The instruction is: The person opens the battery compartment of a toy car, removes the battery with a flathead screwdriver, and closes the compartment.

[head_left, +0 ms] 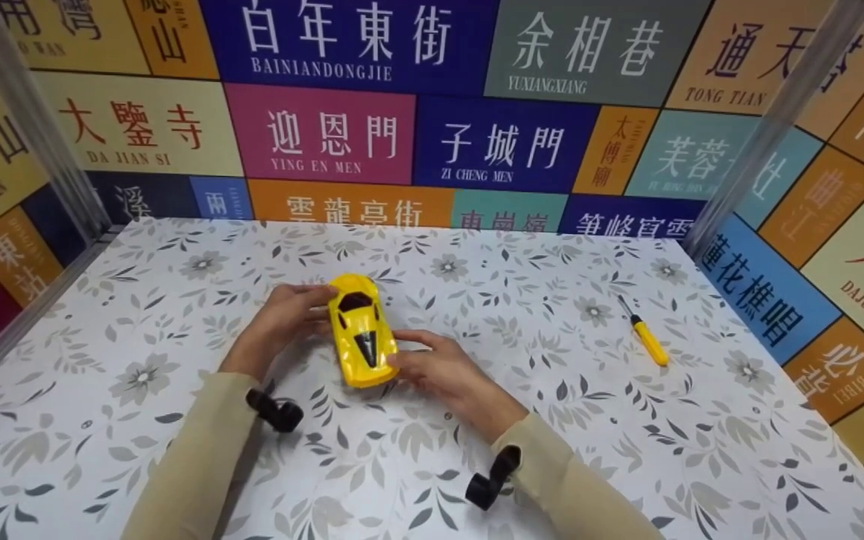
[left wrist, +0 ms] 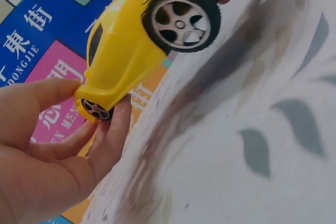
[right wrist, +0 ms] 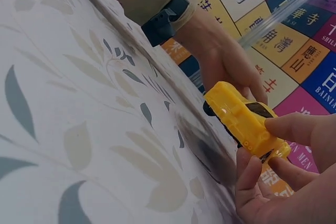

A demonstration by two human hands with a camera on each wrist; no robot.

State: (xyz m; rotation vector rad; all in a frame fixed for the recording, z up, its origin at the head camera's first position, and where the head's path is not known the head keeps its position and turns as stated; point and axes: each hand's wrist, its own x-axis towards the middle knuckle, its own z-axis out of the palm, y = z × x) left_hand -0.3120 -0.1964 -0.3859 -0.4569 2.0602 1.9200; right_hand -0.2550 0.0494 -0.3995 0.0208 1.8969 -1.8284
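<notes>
A yellow toy car (head_left: 353, 322) with black windows is held between both hands, close over the patterned table. My left hand (head_left: 286, 319) grips its far end; in the left wrist view the thumb and fingers (left wrist: 119, 121) of that hand pinch the bodywork around a small wheel (left wrist: 96, 109). A larger black-tyred wheel with silver spokes (left wrist: 181, 22) faces the same camera. My right hand (head_left: 447, 371) pinches the near end at the car's right side. In the right wrist view, its thumb (right wrist: 291, 127) presses on the yellow body while the fingers curl beneath.
To the right on the table lies a screwdriver (head_left: 649, 341) with a yellow and black handle, its shaft pointing away. The floral-print tabletop (head_left: 552, 420) is bordered by panels (head_left: 357, 135) covered in coloured blocks of Chinese lettering, with clear posts (head_left: 777, 120) at the corners.
</notes>
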